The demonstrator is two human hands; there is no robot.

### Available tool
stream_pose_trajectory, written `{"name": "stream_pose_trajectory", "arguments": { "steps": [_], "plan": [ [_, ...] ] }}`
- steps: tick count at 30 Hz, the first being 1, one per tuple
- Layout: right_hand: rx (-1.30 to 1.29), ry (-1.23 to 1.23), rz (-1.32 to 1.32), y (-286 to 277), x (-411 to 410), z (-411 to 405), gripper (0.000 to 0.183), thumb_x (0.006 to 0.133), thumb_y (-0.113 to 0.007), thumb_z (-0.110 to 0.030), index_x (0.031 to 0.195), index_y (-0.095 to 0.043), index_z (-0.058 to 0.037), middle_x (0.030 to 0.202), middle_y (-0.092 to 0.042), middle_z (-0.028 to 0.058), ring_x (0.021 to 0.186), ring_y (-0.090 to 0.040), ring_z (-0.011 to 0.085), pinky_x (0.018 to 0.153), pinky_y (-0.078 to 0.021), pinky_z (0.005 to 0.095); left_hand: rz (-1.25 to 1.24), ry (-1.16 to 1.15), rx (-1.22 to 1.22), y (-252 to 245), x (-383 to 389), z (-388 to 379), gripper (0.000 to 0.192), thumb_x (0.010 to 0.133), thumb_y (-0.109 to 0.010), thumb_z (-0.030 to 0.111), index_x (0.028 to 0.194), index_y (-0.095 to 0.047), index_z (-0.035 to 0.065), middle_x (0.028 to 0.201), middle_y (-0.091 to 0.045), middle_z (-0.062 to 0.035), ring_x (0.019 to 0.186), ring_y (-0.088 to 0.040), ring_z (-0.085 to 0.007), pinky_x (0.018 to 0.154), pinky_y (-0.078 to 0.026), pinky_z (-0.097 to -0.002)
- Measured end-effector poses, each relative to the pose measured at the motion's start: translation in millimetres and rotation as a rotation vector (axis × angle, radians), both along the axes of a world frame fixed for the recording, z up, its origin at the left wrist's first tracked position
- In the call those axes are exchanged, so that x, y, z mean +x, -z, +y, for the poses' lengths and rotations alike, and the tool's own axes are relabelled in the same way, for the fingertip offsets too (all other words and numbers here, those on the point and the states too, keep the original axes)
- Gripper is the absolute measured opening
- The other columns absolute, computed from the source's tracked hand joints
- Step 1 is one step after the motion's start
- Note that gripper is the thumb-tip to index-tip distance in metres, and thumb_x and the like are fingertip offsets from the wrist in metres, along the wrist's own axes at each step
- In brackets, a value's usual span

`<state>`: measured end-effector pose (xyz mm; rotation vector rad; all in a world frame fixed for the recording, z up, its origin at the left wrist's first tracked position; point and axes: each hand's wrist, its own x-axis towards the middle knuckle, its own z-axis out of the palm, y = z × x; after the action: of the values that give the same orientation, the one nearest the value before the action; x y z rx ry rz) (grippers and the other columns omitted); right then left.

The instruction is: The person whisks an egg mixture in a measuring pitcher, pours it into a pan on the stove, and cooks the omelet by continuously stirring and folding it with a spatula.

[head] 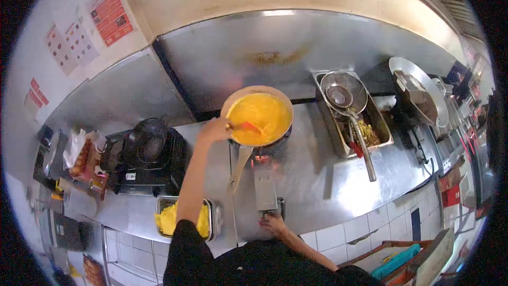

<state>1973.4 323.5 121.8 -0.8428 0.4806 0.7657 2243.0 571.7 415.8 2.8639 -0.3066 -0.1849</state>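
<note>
My left hand (214, 129) reaches over the near-left rim of a frying pan (288, 105), gripping a utensil whose red head, probably a silicone spatula (250, 127), dips into a yellow liquid (260, 113). The pan sits on a burner, its tan handle (239, 169) pointing towards me with no hand on it. Close to my body, my right hand (274, 225) has its fingers at a dark control knob (270, 212) on the near end of the burner's grey metal housing (265, 188). A reddish glow shows below the pan's near side.
Under my left forearm stands a metal container of yellow food (168, 218). A black portable stove (147, 171) occupies the left counter. To the right, a strainer (344, 92) with a metal handle rests across a deep steel tray (383, 127). A large metal pan (430, 87) stands beyond it.
</note>
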Motion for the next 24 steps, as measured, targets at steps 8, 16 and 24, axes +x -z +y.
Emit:
{"name": "stream_pose_trajectory", "arguments": {
  "steps": [8,16,24],
  "plan": [
    [-0.234,0.092,-0.288,39,-8,9,0.02,0.09,-0.054,-0.007,0.105,-0.048,0.004,0.079,-0.06,0.0147,0.065,-0.065,0.0271,0.056,-0.0566,0.0384,-0.019,0.057,-0.078,9,-15,-21,0.026,0.082,-0.055,0.025,0.104,-0.063,0.0148,0.093,-0.065,-0.0161,0.086,-0.063,-0.0346,0.074,-0.049,-0.0465],
    [-0.452,0.013,-0.352,-6,-8,13,0.023,0.091,-0.054,-0.014,0.101,-0.048,0.0053,0.071,-0.062,0.0135,0.06,-0.063,0.0231,0.053,-0.0544,0.0341,-0.086,0.015,-0.034,0,-37,-47,0.027,0.081,-0.053,0.028,0.102,-0.064,0.0142,0.093,-0.066,-0.0149,0.086,-0.064,-0.0348,0.073,-0.05,-0.0474],
    [-0.592,-0.003,-0.387,92,-38,-30,0.024,0.089,-0.058,-0.022,0.088,-0.055,0.0016,0.071,-0.06,0.0093,0.06,-0.061,0.0195,0.055,-0.0521,0.0329,-0.104,0.045,0.06,-4,-6,-50,0.03,0.082,-0.054,0.035,0.104,-0.064,0.0168,0.096,-0.066,-0.0141,0.088,-0.064,-0.0342,0.076,-0.05,-0.0471]
  ]
}}
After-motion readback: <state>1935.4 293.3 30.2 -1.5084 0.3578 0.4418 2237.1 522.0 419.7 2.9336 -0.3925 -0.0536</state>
